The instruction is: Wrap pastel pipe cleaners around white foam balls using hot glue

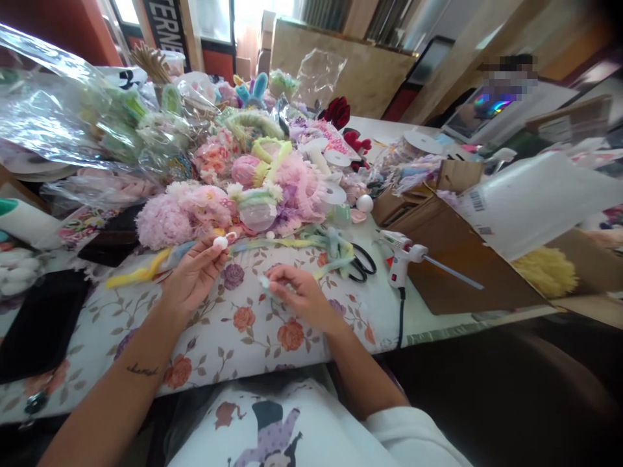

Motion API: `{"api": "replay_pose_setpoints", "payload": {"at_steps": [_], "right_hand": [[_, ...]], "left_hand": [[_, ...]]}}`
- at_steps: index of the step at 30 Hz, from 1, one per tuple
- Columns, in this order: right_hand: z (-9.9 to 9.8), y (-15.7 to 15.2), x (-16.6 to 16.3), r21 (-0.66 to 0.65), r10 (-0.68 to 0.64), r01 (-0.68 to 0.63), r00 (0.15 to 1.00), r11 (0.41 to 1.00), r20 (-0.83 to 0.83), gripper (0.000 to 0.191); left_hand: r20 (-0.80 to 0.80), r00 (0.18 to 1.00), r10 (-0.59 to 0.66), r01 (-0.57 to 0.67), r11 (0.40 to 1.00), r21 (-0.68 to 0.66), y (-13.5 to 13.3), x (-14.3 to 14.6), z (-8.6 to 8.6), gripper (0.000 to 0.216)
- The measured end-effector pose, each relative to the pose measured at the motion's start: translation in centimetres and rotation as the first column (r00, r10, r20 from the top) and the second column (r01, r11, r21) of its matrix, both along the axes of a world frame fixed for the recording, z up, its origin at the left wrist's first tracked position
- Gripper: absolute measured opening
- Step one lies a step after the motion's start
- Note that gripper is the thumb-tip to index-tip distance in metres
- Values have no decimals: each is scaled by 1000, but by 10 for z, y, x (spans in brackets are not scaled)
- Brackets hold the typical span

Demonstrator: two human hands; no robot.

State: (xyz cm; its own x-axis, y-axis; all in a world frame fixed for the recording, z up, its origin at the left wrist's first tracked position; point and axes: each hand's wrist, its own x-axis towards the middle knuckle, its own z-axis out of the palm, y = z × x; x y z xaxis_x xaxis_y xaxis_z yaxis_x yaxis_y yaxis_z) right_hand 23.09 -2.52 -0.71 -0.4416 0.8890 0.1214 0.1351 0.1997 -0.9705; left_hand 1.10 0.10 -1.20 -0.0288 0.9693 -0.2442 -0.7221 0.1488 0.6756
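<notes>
1. While pinching a small white ball (220,243) in the left hand (192,272), just left of the frame's centre, gripping a small pale piece (264,282) at the curled fingertips of the right hand (296,290), near the centre.
2. Holding both above a floral cloth (233,344), across the lower middle.
3. Having black-handled scissors (359,277) and a white glue gun (400,261) beside a cardboard box (467,259), right of centre.
4. Facing a heap of pastel yarn and trims (253,181), upper centre.
</notes>
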Motion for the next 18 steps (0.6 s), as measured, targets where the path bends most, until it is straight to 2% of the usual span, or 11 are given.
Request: {"api": "replay_pose_setpoints", "payload": {"at_steps": [3, 6, 12, 15, 18], "right_hand": [[-1, 10, 5, -264, -59, -25, 951, 964, -305, 22], [-2, 17, 7, -388, -129, -76, 869, 919, -477, 25], [6, 28, 5, -481, -231, -56, 824, 875, -517, 24], [14, 35, 1, -488, -211, -81, 832, 869, -513, 24], [21, 42, -8, -450, -165, -88, 854, 888, -493, 25]], "left_hand": [[-1, 1000, -14, 14, 1000, -14, -1, 3, 1, 18], [-20, 999, -26, 25, 999, -34, -2, 6, 0, 18], [-3, 998, -66, 66, 998, -25, -4, 7, -2, 20], [9, 996, -88, 89, 996, -23, -6, 8, -3, 23], [-10, 994, -108, 108, 994, -13, -7, 9, -5, 24]]}}
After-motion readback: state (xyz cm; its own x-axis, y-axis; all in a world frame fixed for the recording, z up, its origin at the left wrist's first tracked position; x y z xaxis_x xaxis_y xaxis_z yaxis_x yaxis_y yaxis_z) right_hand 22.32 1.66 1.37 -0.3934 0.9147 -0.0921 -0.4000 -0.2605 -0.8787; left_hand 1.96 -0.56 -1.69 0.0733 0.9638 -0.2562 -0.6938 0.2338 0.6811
